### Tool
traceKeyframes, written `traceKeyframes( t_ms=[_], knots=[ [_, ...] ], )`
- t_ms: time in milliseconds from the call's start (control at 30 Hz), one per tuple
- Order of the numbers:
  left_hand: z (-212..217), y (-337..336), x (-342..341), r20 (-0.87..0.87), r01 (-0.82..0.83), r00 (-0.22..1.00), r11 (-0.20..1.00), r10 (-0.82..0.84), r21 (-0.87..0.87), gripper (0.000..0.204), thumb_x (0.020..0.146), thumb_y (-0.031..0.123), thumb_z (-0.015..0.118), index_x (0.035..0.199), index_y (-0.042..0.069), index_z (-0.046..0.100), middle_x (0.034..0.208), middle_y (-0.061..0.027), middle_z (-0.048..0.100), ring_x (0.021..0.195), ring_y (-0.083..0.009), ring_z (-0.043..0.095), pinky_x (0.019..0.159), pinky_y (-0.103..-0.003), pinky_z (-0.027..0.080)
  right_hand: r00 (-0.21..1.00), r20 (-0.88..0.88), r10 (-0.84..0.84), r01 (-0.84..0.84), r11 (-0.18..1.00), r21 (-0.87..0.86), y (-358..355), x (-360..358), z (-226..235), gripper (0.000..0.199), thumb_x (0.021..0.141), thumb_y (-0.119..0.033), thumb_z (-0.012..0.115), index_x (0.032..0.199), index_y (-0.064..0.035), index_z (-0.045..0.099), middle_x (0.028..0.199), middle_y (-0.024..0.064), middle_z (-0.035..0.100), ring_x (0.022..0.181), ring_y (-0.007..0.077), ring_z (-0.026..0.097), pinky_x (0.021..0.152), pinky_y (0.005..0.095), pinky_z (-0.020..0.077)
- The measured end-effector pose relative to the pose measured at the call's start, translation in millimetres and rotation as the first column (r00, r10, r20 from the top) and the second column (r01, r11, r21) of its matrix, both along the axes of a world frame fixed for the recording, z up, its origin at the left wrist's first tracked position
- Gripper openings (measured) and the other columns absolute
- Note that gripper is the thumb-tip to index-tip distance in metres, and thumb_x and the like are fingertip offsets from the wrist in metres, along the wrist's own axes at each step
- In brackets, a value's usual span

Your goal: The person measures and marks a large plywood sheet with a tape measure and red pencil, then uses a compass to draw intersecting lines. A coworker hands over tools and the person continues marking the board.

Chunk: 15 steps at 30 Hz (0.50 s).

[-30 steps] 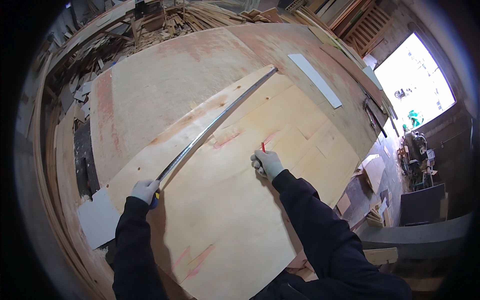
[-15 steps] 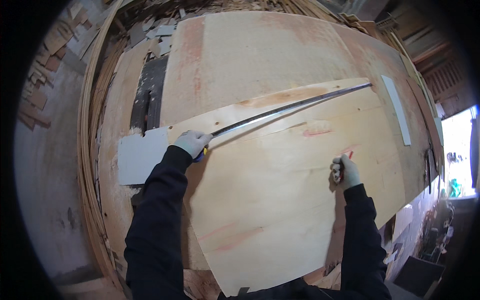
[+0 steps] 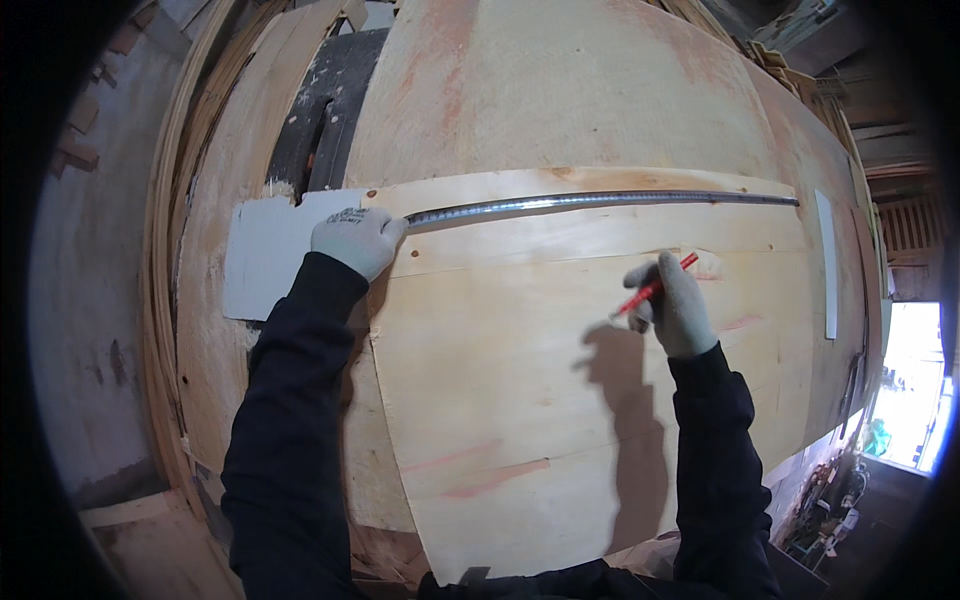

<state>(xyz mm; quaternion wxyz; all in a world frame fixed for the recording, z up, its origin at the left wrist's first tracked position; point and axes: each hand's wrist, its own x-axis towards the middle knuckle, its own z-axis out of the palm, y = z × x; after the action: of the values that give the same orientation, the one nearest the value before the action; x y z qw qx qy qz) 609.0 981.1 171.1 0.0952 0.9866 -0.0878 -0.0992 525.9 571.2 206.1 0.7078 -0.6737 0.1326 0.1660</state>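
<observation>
- Small dark lettering (image 3: 348,216) marks the gloved left hand (image 3: 360,243).
- That hand is closed around the left end of a tape measure (image 3: 600,203), its blade stretched rightward along the far part of a pale wooden sheet (image 3: 520,380).
- The gloved right hand (image 3: 677,303) pinches a red pencil (image 3: 657,284) above the sheet.
- Beneath: a red-stained table (image 3: 570,110).
- Far right, a bright opening (image 3: 910,375).

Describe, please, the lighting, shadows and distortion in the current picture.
Head view: the bright rectangular opening at right is mostly washed out; same view: the white-gloved right hand casts a dark shadow on the pale plywood sheet; same view: fisheye distortion bends straight edges.
</observation>
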Motion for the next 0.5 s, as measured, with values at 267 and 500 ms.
traceKeyframes(
  t_ms=[267,500],
  knots=[
    [-1,13,1,0.025,0.063,0.998,0.997,-0.061,-0.054,0.035,0.099,0.040,0.046,0.100,0.017,0.072,0.093,-0.0124,0.071,0.087,-0.0339,0.068,0.077,-0.047,0.052,0.998,-0.047,0.030,-0.020,0.979,0.201,59,36,-23,0.051,0.108,-0.042,0.037,0.112,0.0035,0.060,0.077,0.0149,0.068,0.067,0.0246,0.067,0.067,0.0364,0.0560],
    [-11,31,0,0.059,0.015,0.998,0.997,-0.011,-0.078,0.036,0.100,0.041,0.047,0.099,0.016,0.073,0.083,-0.0142,0.069,0.082,-0.0333,0.068,0.072,-0.046,0.052,0.998,-0.050,-0.035,0.045,0.973,0.225,68,35,-37,0.039,0.108,-0.032,0.041,0.115,0.0018,0.059,0.093,0.0129,0.069,0.084,0.0218,0.067,0.082,0.0353,0.0546]
  ],
)
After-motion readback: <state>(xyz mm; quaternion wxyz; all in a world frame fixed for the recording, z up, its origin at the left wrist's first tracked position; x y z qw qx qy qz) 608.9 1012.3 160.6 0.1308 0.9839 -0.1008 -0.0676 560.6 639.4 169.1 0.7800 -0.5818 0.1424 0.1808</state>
